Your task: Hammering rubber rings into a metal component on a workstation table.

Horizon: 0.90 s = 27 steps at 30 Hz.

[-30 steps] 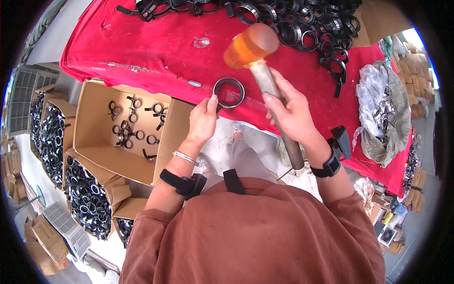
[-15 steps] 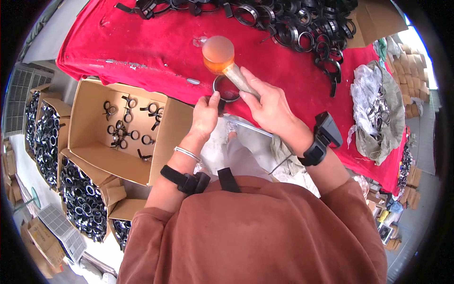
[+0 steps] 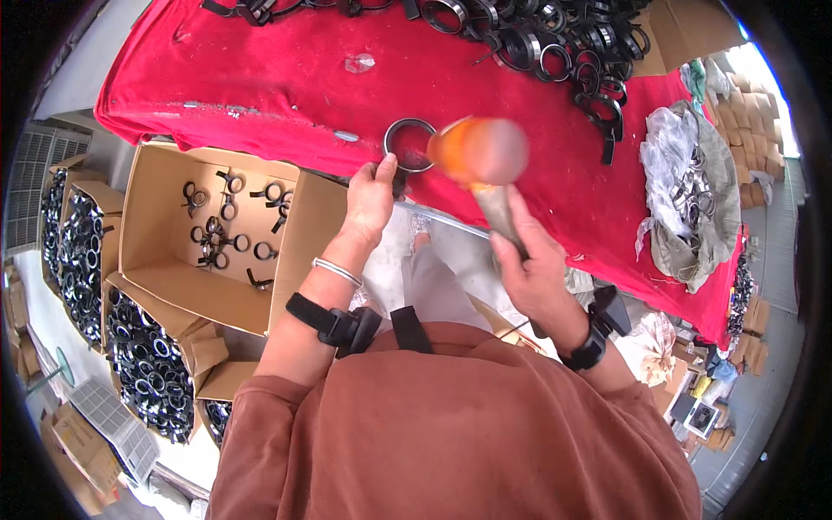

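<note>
A black metal ring clamp [image 3: 409, 144] lies on the red cloth of the table [image 3: 260, 78] near its front edge. My left hand [image 3: 371, 196] grips the clamp's near side, pinning it to the cloth. My right hand [image 3: 530, 264] is wrapped around the wooden handle of a mallet [image 3: 479, 152] with an orange head. The head is blurred and hovers just right of the ring, a little above the cloth.
A pile of black ring clamps [image 3: 555, 39] covers the table's far side. A grey bag of metal parts [image 3: 689, 191] lies at the right. Left of me stands an open cardboard box [image 3: 212, 230] with several clamps; more boxes of clamps [image 3: 143, 355] sit lower left.
The mallet came down onto the ring half a second ago and has now risen off it to the right. My left hand has stayed on the clamp.
</note>
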{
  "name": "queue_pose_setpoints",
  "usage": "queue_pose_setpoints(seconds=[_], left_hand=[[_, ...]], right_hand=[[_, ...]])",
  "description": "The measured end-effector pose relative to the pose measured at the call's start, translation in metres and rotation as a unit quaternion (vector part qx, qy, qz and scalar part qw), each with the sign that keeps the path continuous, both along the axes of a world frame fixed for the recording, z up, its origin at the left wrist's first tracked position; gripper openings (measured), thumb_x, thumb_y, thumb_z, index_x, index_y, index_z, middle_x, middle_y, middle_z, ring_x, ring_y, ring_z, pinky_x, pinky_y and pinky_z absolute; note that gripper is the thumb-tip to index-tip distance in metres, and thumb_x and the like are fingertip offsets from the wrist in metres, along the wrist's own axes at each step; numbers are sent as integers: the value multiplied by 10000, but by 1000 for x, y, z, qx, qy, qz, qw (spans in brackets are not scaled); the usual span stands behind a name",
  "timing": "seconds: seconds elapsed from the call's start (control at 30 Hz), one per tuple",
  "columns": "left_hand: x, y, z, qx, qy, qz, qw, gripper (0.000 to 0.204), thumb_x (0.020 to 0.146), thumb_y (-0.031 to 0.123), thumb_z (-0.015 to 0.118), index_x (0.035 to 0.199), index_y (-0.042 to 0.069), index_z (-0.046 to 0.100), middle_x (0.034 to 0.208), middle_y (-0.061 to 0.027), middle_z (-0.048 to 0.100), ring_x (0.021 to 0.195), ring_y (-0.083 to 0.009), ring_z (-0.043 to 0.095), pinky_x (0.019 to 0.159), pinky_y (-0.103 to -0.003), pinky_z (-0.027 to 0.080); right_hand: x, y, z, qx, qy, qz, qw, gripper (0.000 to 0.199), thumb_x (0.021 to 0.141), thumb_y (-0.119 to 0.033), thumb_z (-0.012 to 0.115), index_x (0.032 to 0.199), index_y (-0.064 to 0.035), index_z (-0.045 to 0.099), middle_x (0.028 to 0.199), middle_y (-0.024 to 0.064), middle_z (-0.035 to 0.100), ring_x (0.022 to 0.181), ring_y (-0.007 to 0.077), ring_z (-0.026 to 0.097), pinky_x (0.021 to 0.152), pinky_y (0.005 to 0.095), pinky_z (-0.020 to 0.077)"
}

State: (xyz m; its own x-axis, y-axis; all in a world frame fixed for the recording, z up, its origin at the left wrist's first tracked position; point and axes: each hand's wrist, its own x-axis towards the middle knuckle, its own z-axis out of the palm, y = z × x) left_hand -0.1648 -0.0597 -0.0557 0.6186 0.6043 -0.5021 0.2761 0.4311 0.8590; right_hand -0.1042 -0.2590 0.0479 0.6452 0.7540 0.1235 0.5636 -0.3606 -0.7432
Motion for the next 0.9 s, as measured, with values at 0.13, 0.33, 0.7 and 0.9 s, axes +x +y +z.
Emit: queue_pose_setpoints(seconds=[0.13,0.33,0.7,0.9], left_hand=[[3,-1,2,9,2,-3,1000,399,911,356,487,859,-32,561,686,-101,612,610,-149,538,594,-297,420],[1,1,3,20,26,-25,999,407,904,377,498,863,-24,557,677,-96,611,612,-144,537,608,-293,426],[4,-7,-9,5,31,30,999,438,890,392,515,894,-45,559,770,-121,610,677,-180,562,666,-321,444],[4,-6,-23,161,74,-15,984,549,891,475,442,902,-58,576,747,-151,601,701,-221,581,689,-343,446]], right_hand=[[1,-3,-16,18,-74,0,997,531,834,-53,573,1336,-39,402,894,215,580,755,332,606,689,398,474],[13,3,2,-13,40,-1,999,496,840,-52,570,1313,-32,424,1087,238,589,967,305,623,815,340,483],[48,83,-26,-65,-42,95,993,531,850,-168,540,1338,-61,359,890,290,592,820,445,587,726,496,470],[51,84,-26,-84,-11,83,993,535,848,-167,532,1341,-64,350,939,299,585,877,447,572,770,499,464]])
